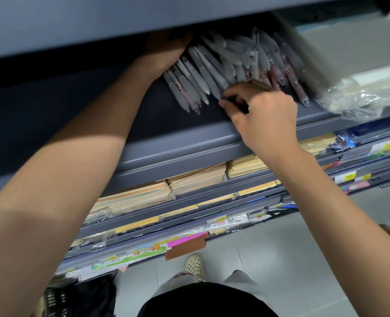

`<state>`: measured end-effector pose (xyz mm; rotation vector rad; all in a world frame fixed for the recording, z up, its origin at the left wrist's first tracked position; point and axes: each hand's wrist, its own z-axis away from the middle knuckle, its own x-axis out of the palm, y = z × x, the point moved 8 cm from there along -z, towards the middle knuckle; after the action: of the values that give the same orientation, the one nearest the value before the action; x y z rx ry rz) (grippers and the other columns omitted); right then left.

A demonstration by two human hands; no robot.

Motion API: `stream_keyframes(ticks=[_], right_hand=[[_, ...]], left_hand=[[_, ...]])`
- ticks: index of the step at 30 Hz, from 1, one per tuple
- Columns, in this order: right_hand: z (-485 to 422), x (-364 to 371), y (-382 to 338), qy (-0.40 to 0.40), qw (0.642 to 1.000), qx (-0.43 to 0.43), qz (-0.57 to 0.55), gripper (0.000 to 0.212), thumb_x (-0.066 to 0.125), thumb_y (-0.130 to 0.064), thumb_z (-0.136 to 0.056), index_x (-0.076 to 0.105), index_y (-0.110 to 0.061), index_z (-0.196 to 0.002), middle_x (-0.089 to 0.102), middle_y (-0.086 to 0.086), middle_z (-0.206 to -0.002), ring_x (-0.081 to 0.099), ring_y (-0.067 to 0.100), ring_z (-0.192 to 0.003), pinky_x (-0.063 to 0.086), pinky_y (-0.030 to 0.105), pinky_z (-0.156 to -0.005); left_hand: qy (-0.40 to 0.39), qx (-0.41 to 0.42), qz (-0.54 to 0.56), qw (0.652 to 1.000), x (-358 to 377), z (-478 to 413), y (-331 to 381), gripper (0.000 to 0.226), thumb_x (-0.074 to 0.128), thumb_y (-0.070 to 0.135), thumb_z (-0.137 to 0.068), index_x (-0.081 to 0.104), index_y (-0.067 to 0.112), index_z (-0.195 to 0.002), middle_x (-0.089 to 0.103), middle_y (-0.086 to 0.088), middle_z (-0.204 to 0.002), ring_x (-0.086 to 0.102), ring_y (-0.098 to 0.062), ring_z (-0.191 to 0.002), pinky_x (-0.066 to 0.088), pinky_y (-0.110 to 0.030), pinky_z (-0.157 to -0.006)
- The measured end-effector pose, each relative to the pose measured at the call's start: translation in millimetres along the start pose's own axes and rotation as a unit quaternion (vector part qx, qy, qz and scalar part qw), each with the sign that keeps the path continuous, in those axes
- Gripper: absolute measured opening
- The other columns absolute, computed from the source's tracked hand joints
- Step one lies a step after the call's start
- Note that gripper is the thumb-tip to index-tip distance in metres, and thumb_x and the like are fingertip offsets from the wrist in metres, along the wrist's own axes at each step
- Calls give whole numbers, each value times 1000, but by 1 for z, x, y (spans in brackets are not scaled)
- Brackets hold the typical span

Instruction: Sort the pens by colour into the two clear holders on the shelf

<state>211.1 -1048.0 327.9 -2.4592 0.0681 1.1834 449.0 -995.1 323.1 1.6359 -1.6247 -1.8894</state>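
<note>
Pinching a pen (209,80), right hand (262,110) curls; left hand (166,50) seemingly touches pens (242,56).

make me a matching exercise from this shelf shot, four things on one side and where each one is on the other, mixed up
Things
1. left hand
2. right hand
3. clear plastic bag
4. brown envelopes

Places
a. on the level below the pens
b. right of the pens, on the pen shelf
c. at the pens' far ends, under the upper shelf
d. at the pens' near tips, towards the front edge

Pairs: 1-c, 2-d, 3-b, 4-a
</note>
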Motion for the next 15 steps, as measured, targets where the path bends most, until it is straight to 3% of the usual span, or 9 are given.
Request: stream_keyframes(ticks=[4, 9, 12, 15], right_hand=[[-3, 0, 2, -5, 1000, 28, 3, 24, 61, -44, -91, 67, -22, -97, 70, -1, -85, 66, 26, -78, 51, 37, -63], [-3, -1, 4, 1, 999, 42, -10, 29, 64, -46, -89, 63, -19, -99, 70, 1, -80, 66, 30, -77, 49, 37, -63], [-2, -5, 8, 12, 998, 46, -46, 27, 62, -42, -91, 63, -16, -100, 69, 3, -74, 63, 30, -72, 49, 35, -63], [-5, -7, 20, 16, 996, 60, -65, 13, 58, -31, -92, 57, -19, -89, 54, -3, -66, 49, 22, -60, 43, 31, -60]], left_hand=[[-13, 25, -1, 1000, 1, 9, 9, 43, 54, 42, -100, 62, 15, -131, 62, -7, -135, 56, -19, -126, 41, -30, -108], [-14, 38, -17, 999, 3, 10, 9, 41, 56, 40, -100, 66, 7, -122, 65, -17, -128, 59, -28, -121, 41, -20, -89], [-14, 31, -22, 999, 3, 9, 8, 43, 56, 40, -100, 65, 4, -123, 64, -18, -129, 58, -29, -122, 39, -17, -87], [-9, 23, -18, 1000, 1, 12, 8, 43, 55, 41, -100, 64, 7, -126, 64, -16, -131, 57, -27, -124, 39, -18, -94]])
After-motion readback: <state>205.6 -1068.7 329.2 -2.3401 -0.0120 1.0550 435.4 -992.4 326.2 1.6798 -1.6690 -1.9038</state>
